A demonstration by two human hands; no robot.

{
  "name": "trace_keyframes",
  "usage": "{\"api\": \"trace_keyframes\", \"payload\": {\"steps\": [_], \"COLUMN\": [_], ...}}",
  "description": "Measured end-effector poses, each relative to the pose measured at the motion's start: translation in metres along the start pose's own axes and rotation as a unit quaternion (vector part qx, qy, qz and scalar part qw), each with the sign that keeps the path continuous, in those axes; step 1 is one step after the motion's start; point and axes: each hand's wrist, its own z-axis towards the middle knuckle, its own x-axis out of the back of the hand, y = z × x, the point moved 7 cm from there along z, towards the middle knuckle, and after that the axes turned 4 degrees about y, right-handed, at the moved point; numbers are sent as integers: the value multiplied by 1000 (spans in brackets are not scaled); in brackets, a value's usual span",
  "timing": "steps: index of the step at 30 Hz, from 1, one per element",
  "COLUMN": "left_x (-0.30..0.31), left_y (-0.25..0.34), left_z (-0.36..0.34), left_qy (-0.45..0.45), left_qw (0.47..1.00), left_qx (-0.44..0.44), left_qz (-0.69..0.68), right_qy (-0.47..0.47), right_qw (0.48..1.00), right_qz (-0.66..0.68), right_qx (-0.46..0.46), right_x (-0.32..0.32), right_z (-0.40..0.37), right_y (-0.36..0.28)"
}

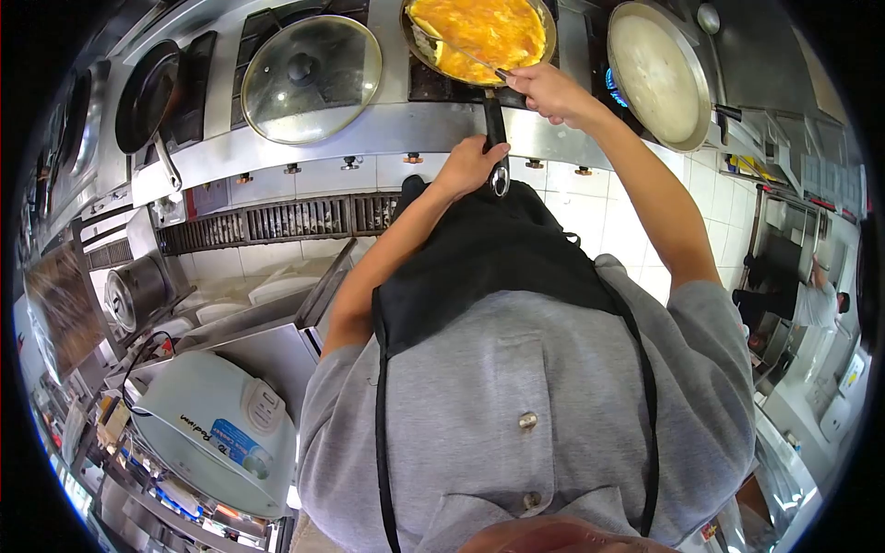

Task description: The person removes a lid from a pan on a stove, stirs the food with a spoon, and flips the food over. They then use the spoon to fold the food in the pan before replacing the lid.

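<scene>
A frying pan (551, 41) holds a round yellow-orange omelette (484, 32) at the top of the head view. My left hand (472, 164) is wrapped round the pan's black handle (495, 120). In my right hand (551, 92) is a slim metal utensil (473, 57) with a dark grip, its far end at the omelette's left edge. The shape of that end is hard to make out.
Left of the pan lies a glass lid (336, 88), with a black frying pan (147, 97) beyond it. On the right, a wide pan of whitish liquid (656, 78) sits by a blue flame (616, 88). A rice cooker (217, 433) stands lower left; another person (816, 304) is at far right.
</scene>
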Motion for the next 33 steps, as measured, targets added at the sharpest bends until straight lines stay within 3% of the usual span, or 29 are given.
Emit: {"api": "trace_keyframes", "payload": {"steps": [18, 30, 32, 33], "left_x": [5, 9, 7, 7], "left_y": [14, 20, 20, 18], "left_z": [-4, -6, -8, -8], "left_qy": [-21, -3, -41, -40], "left_qw": [999, 999, 998, 998], "left_qx": [18, -10, 36, 37], "left_qz": [21, 36, 30, 29], "right_qy": [2, -20, -15, -13], "right_qw": [971, 884, 829, 827], "right_qz": [236, 466, 559, 561], "right_qx": [-32, -27, 1, 21], "right_x": [-40, -86, -87, -84], "right_z": [10, 34, 42, 43], "right_y": [-9, -61, -73, -82]}}
